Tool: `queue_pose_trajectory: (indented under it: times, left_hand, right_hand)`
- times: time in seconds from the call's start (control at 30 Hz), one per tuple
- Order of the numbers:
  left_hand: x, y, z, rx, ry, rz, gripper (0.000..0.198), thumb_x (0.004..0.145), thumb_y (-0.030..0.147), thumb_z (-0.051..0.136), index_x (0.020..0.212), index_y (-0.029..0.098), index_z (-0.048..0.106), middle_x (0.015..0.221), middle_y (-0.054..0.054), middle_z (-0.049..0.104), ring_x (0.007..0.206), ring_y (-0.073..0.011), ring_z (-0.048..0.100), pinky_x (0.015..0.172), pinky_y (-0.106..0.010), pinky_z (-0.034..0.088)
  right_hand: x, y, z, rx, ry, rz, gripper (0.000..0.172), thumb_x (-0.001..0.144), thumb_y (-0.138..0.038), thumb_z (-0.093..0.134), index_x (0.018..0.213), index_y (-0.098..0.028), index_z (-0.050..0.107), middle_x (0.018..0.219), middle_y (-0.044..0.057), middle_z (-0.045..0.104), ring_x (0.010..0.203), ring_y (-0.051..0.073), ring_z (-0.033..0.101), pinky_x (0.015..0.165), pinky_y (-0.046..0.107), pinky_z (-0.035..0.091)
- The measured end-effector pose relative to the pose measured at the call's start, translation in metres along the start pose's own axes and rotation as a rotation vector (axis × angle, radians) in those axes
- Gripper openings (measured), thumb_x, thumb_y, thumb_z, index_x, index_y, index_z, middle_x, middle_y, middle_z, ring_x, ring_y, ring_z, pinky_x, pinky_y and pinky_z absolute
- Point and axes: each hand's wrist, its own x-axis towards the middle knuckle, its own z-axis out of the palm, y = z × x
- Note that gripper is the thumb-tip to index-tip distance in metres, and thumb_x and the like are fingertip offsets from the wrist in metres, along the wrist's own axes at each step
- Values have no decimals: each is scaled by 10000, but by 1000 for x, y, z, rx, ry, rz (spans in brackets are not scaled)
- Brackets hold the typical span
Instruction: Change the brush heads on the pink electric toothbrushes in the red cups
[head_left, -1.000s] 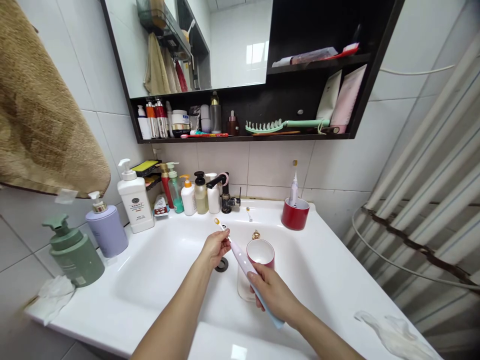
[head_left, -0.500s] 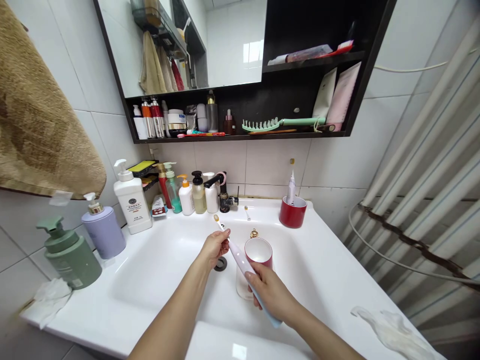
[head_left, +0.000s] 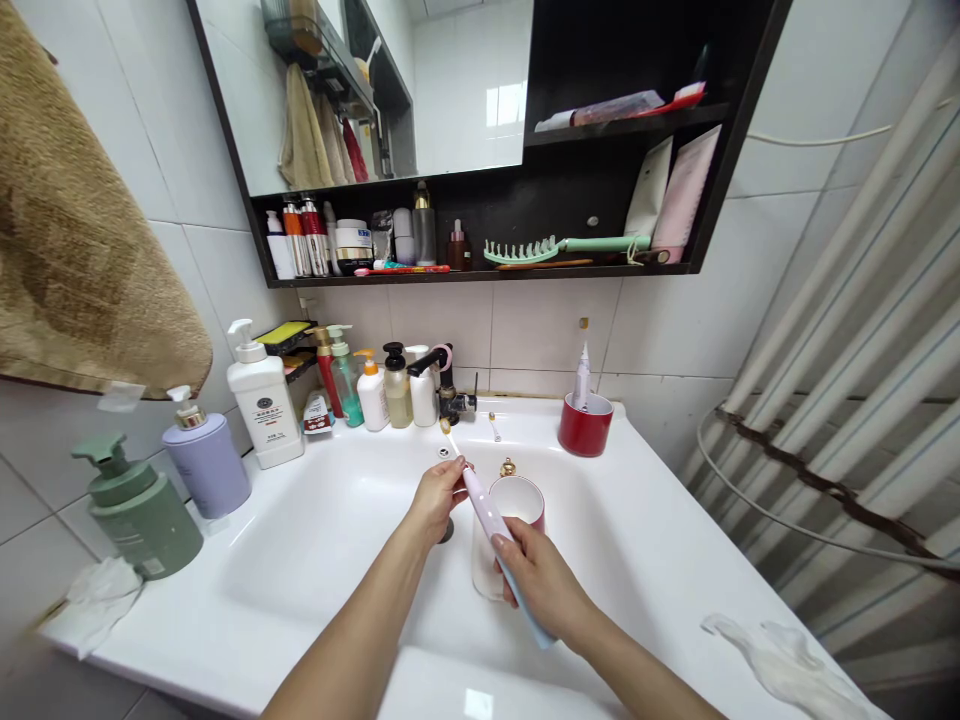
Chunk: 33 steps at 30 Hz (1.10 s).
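Over the white sink basin (head_left: 330,530) I hold a pink and blue electric toothbrush (head_left: 484,512). My right hand (head_left: 540,585) is wrapped round its lower handle. With its fingertips, my left hand (head_left: 437,496) pinches the thin neck just below the brush head. The brush head points up toward the black tap (head_left: 448,383). A pink cup (head_left: 517,500) stands in the basin right behind the toothbrush, touching my right hand's fingers.
Pump bottles stand along the left and back rim: green (head_left: 139,510), purple (head_left: 205,458), white (head_left: 260,398). A red cup (head_left: 585,424) with a second toothbrush sits at the back right. A brown towel (head_left: 82,230) hangs at left. A crumpled glove (head_left: 780,665) lies at the front right.
Both hands tilted the toothbrush more upright, so its head rose toward the tap. My left hand slid slightly right along the neck.
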Motion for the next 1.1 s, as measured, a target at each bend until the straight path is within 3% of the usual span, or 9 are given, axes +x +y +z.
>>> queue_pose_trajectory:
  times: [0.4,0.6,0.77,1.1]
  left_hand:
    - [-1,1,5,59,6,78,312,493,427,565,565,128,512,481,39,421,472,-53,399,527,-200,344]
    - [-4,5,7,46,-41,77,293,514,415,548,564,132,491,465,51,394,446,-44,372,500,-190,336]
    - [-5,6,11,97,-33,114,282,524,405,539,564,130,489,460,58,383,444,-45,365,507,-194,336]
    - [-11,4,14,13,-87,29,332,560,457,493,559,126,472,467,45,408,412,-41,359,456,-184,310]
  right_hand:
    - [-2,-2,4,10,40,-29,192,715,-339,339,766,-166,402,556,-52,395,373,45,381,389,199,344]
    - [-3,-1,5,111,-15,-14,220,723,-366,320,749,-164,402,563,-44,409,376,49,396,387,200,344]
    - [-2,1,5,74,35,-42,217,707,-365,363,782,-172,430,533,-54,397,370,49,384,385,199,335]
    - [-9,-14,4,509,-216,111,241,693,-417,398,748,-181,402,574,-31,473,388,55,426,400,216,358]
